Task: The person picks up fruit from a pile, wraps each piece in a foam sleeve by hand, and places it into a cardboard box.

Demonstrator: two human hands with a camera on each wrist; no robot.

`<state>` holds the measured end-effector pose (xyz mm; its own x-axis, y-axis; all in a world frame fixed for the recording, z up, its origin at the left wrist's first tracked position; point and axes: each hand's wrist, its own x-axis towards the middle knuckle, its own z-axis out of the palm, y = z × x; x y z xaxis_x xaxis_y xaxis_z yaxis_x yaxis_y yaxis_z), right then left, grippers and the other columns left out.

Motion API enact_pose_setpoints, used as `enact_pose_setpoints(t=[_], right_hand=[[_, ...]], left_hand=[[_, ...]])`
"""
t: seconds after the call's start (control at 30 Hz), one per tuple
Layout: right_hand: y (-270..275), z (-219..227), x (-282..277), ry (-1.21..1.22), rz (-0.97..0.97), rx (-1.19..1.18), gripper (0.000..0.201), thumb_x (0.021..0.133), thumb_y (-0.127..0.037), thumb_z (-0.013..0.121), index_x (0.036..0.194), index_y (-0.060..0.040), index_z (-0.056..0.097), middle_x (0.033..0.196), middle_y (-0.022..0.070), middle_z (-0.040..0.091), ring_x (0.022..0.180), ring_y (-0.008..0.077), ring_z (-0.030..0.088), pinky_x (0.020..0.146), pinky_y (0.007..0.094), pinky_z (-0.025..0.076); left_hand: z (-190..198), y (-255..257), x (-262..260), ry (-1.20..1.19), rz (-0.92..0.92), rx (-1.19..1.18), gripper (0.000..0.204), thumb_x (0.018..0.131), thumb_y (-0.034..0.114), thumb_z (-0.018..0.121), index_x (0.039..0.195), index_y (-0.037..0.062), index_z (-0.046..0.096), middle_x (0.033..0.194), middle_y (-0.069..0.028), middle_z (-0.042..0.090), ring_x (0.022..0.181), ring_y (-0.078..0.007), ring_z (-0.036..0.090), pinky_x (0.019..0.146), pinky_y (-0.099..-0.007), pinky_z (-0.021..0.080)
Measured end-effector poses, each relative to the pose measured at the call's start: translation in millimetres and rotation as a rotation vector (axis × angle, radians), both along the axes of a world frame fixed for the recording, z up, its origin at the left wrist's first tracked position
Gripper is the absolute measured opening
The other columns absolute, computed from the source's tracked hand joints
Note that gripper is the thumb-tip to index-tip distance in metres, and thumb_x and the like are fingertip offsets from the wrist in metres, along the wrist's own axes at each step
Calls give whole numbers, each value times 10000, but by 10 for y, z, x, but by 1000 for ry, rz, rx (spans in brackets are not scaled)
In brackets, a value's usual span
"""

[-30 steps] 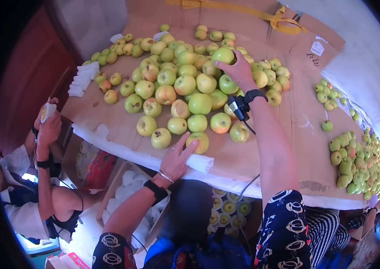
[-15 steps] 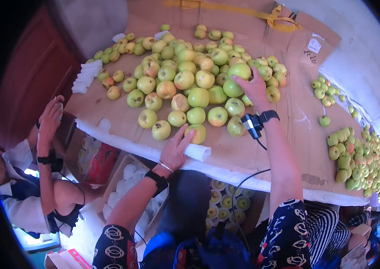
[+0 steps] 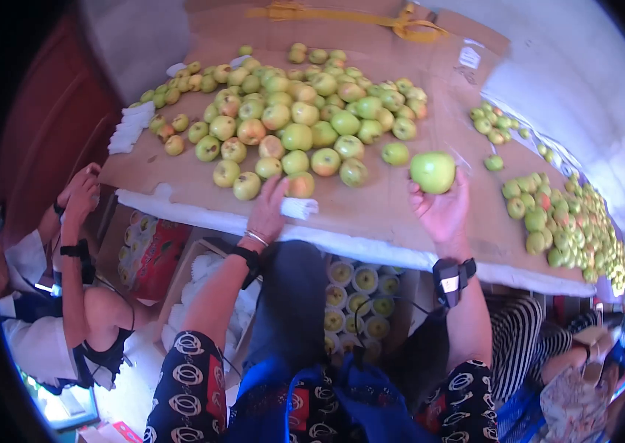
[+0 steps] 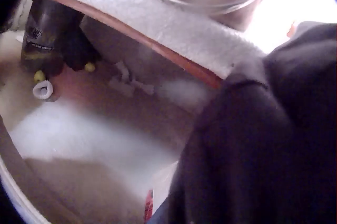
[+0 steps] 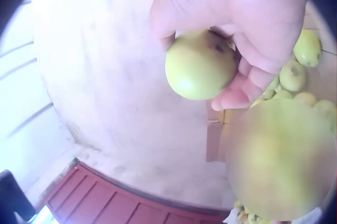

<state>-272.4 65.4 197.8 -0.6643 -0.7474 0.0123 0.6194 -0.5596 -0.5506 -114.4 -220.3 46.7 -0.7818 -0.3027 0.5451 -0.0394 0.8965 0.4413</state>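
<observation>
In the head view my right hand (image 3: 444,210) grips a green apple (image 3: 433,173) above the cardboard, palm turned up. The right wrist view shows thumb and fingers round this apple (image 5: 197,69), with dark marks near its hollow. At the table's front edge my left hand (image 3: 266,215) rests with fingers extended beside a reddish-yellow apple (image 3: 300,185). A white foam net sleeve (image 3: 300,208) sticks out from beside that hand. The left wrist view shows the banded wrist (image 4: 210,8) at the padded edge; its fingers are hidden.
A large pile of apples (image 3: 297,111) covers the cardboard (image 3: 445,111), with another pile (image 3: 578,229) to the right. Foam sleeves (image 3: 131,127) are stacked at left. Below the edge stand a box of sleeved apples (image 3: 356,303) and a box of white foam (image 3: 205,288). Another person's hands (image 3: 80,196) are at left.
My right hand has brought the green apple from the pile rightward and toward me, turning palm up. My left hand has stayed by the reddish-yellow apple and sleeve. The head view has shifted.
</observation>
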Motion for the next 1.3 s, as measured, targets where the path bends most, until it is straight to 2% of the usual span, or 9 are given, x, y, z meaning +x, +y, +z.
enact_pose_setpoints(t=[0.2,0.33,0.43,0.67,0.73,0.8,0.87,1.0,1.3], right_hand=[[596,-122,864,-121,-40,-134,586,835,-442,474,1237,-22,399,1112,209,490,850,252,503,645,301,459],[868,-310,1199,59,-132,12,516,822,-342,519,1230,-49,403,1151,128,500,995,248,531,726,339,477],[874,-251,1444,286,-431,207,620,742,-107,619,1272,-43,305,1174,99,471,1052,223,509,864,352,448],[957,-427,1664,273,-488,136,761,667,-54,678,1315,-43,280,1198,93,455,1106,206,479,946,345,397],[993,-407,1683,339,-454,155,779,659,-64,685,1325,-37,282,1190,91,465,1113,202,476,952,342,393],[993,-467,1670,382,-458,160,774,651,-69,691,1316,-36,296,1182,89,472,1107,202,480,946,340,396],[1006,-569,1674,415,-457,184,770,644,-74,698,1307,-36,309,1174,86,480,1101,202,483,941,338,398],[1005,-885,1663,354,-445,156,707,670,-117,684,1279,-28,338,1178,89,481,1098,215,482,934,351,396],[1193,-1369,1555,-91,-189,1,654,726,-261,638,1283,-55,364,1275,135,420,1143,274,447,982,439,330]], left_hand=[[88,-53,63,-66,-141,77,593,684,-33,551,1246,61,388,1170,-199,448,1057,-384,446,910,-425,386],[366,-10,-19,-182,-272,-33,489,738,78,576,1194,71,400,1032,-213,561,961,-393,524,819,-444,417],[544,91,-187,-348,-168,84,425,755,119,597,1135,70,414,976,-226,582,915,-403,548,779,-450,437],[665,308,-9,-326,-19,-76,375,755,197,619,1065,43,474,886,-186,601,822,-369,587,723,-437,455],[775,490,191,-166,-75,226,401,744,189,649,1082,44,489,822,-168,617,753,-324,607,659,-384,479],[868,872,514,-199,-281,854,375,755,169,663,1067,45,496,750,-73,590,622,-161,579,526,-281,468],[925,1317,798,-222,-324,1072,405,768,165,675,1099,59,467,727,-7,530,570,-60,504,446,-202,418],[614,1862,1096,-258,-339,1439,393,886,303,501,1182,85,362,770,-3,508,581,-74,501,436,-189,402],[190,2027,1189,-179,-415,1378,240,847,91,570,1070,8,539,961,1,581,820,-53,528,740,-214,438]])
